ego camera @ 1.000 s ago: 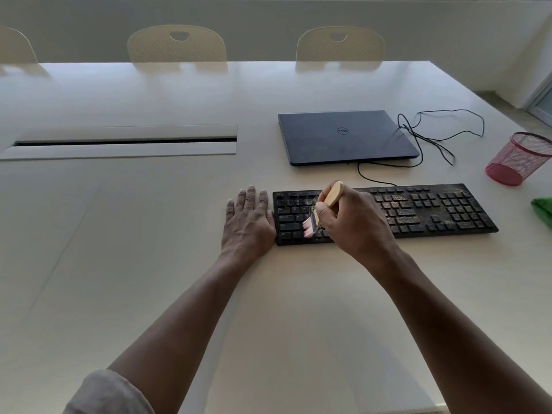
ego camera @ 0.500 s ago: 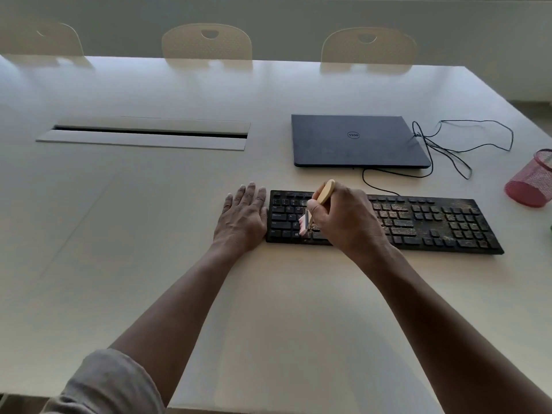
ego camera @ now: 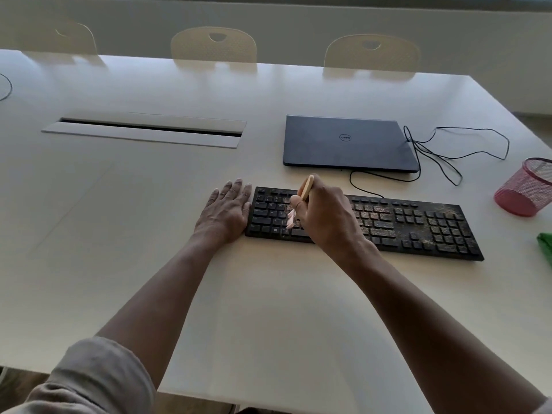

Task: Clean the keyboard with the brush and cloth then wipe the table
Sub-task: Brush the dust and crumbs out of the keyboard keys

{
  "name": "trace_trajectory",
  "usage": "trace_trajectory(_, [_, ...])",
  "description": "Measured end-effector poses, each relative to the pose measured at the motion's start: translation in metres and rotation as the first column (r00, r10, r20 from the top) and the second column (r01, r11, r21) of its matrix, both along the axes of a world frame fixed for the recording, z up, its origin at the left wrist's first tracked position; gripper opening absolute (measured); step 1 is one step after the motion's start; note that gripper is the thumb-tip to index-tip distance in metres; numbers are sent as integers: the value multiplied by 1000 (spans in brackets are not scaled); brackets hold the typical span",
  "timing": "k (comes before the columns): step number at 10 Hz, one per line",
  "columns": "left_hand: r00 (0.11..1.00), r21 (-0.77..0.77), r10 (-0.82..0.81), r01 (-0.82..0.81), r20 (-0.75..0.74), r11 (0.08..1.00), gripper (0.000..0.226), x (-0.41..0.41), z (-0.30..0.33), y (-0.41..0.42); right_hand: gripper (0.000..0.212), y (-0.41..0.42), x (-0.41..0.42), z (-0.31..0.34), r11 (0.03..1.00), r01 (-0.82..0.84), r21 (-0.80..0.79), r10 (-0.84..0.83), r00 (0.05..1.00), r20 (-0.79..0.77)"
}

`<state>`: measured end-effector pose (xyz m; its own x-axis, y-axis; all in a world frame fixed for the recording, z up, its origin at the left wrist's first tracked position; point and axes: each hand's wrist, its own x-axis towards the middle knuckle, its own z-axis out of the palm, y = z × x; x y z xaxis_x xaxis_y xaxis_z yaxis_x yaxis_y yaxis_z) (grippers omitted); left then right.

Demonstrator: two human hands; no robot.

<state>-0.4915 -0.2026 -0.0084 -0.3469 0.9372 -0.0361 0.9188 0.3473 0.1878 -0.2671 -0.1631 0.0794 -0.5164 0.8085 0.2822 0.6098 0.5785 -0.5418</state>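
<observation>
A left hand [ego camera: 224,211] lies flat on a white table [ego camera: 268,309], fingers straight, its thumb side touching the left end of a black keyboard [ego camera: 418,228]. Just right of those fingers, the right hand [ego camera: 325,215] curls around a wooden-handled brush [ego camera: 306,188], whose pale bristles meet the left-hand keys below the thumb. Right of that hand, the keys are speckled with crumbs. Beyond the fingertips sits a closed laptop [ego camera: 346,143]. At the far right edge, a green cloth [ego camera: 545,243].
</observation>
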Motion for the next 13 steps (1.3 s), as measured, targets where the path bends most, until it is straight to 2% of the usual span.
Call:
trace_trajectory(1, [1000,-4,10,-10,1,1000,56,-1,2,0,17,0,3,-2,999,29,23,-28,998,-51])
trace_trajectory(3, [1000,6,13,-13,8,1000,55,0,0,1,14,8,6,2,1000,29,2,-29,999,20])
trace_trajectory(4, [1000,22,13,-13,10,1000,55,-3,-2,0,10,15,5,7,999,46,25,-46,999,5])
trace_trajectory(5, [1000,34,8,-8,23,999,55,-4,-3,2,8,21,1,13,989,-26,-145,10,994,-111])
trace_trajectory(6, [1000,37,8,-9,20,999,56,-3,-3,2,6,22,-2,12,980,-75,-184,62,995,-75])
trace_trajectory(7, [1000,38,2,-3,14,999,56,-4,-3,2,5,27,-4,12,997,-30,-72,29,1000,-9])
trace_trajectory(8, [1000,37,5,-6,11,999,56,-4,-3,2,5,33,-5,13,999,-3,-54,0,999,-48])
trace_trajectory(9, [1000,38,5,-6,17,999,56,-4,-4,2,9,40,-15,13,998,-17,-56,12,996,-92])
trace_trajectory(10, [1000,43,4,-4,11,999,56,-4,-4,2,8,44,-19,11,998,-26,-61,22,997,-74])
trace_trajectory(11, [1000,52,1,-2,9,999,56,-4,-4,1,4,52,-18,17,988,-51,-148,51,999,-2])
trace_trajectory(12, [1000,54,3,-3,10,999,56,-4,-3,1,3,59,-18,24,981,-74,-178,73,997,-12])
trace_trajectory(13, [1000,56,2,-3,13,998,56,-4,-3,1,8,60,-27,29,990,-77,-120,74,997,-34])
